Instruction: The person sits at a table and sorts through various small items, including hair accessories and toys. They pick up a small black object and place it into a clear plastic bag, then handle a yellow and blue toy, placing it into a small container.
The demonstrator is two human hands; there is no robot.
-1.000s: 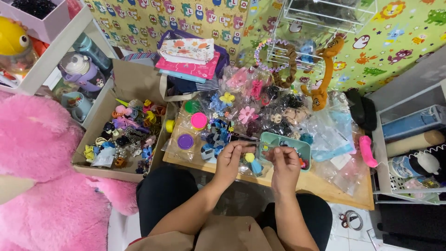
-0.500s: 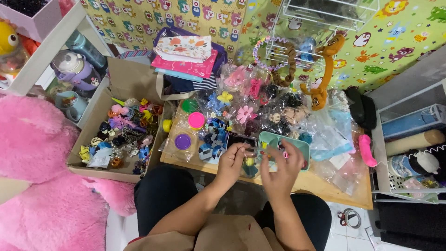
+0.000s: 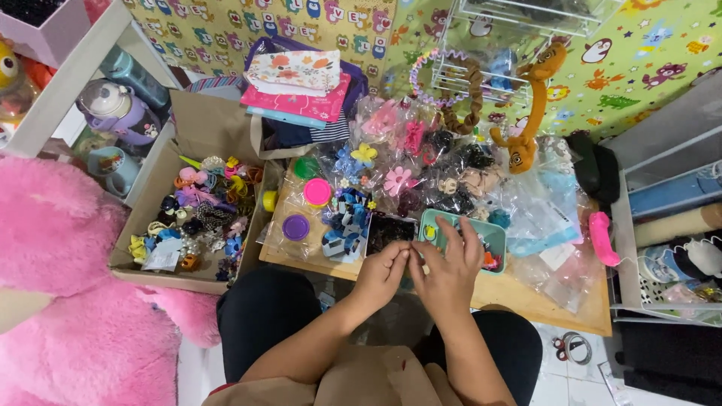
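My two hands have drawn closer since a moment ago: then they sat apart over the tray, now my left hand and right hand meet fingertip to fingertip just at the near edge of the small teal tray on the wooden board. Both are curled shut in a pinch on something tiny between them; it is too small for me to tell what it is, though it looks like I am now working one little piece with both hands rather than picking through the tray. The right hand's outer fingers are spread over the tray. Counting what lies around: one teal tray, one dark box of small black bits just left of it, three round lids in the clear bag, green, pink and purple, one cardboard box of mixed hair clips at my left, and one pink plush toy beside my knee.
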